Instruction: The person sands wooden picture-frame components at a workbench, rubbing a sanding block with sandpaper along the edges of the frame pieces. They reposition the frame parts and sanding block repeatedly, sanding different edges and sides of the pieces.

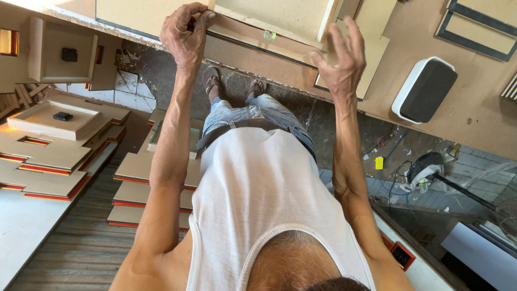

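Fibreboard frame [269, 19], pale tan, lies on the bench [474, 113] at the top centre of the view, partly cut off by the picture edge. Left hand [186, 35] grips its near left corner, fingers curled and pinching the edge. Right hand [340, 59] sits at the frame's right side, fingers spread and bent, palm open; contact with the board cannot be told. Small round shiny disc [269, 35] lies just under the frame edge between the hands. White-rimmed black box [425, 89] rests on the bench, well right of the right hand. Dark-edged frames [476, 27] lie at top right. Stacks of red-edged boards [48, 156] sit off to the left, lower down, with a small black object [63, 116] on one.
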The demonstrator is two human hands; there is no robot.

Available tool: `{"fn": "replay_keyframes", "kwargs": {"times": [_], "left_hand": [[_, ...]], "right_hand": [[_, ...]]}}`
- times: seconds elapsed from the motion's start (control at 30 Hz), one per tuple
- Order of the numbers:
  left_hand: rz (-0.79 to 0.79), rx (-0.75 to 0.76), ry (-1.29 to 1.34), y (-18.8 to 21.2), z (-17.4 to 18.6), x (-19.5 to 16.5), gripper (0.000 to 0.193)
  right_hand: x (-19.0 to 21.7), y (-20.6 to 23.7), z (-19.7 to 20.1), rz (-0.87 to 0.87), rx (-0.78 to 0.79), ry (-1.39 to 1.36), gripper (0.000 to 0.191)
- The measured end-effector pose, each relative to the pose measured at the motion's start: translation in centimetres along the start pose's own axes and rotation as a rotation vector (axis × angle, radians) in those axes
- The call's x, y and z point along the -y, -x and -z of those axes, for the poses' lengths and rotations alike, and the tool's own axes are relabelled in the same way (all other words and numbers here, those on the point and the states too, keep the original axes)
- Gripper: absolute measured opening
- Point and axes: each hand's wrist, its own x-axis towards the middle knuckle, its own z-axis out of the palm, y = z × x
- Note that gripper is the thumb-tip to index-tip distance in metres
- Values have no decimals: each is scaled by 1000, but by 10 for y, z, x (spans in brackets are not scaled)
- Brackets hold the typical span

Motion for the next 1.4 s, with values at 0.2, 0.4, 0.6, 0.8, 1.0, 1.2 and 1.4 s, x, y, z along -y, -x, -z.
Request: {"fn": "replay_keyframes", "kwargs": {"times": [0.2, 0.4, 0.6, 0.8, 1.0, 1.2, 1.4], "left_hand": [[-516, 137, -378, -23, 2, -9, 47], [-428, 749, -340, -53, 10, 11, 29], [-643, 658, -358, -62, 21, 25, 32], [-409, 726, -317, -60, 15, 20, 29], [-500, 726, -431, -63, 17, 13, 36], [-835, 608, -632, -51, -46, -27, 77], [-486, 803, -391, -68, -17, -3, 79]], "right_hand": [[6, -28, -13, 293, 115, 88, 32], [8, -29, -2, 424, 91, 171, 32], [10, -33, 14, 435, 164, 227, 30], [5, -37, 23, 393, 275, 64, 30], [8, -34, 17, 405, 228, 210, 28], [39, -62, -31, 460, 54, 134, 30], [24, -49, -21, 439, 30, 123, 23]]}}
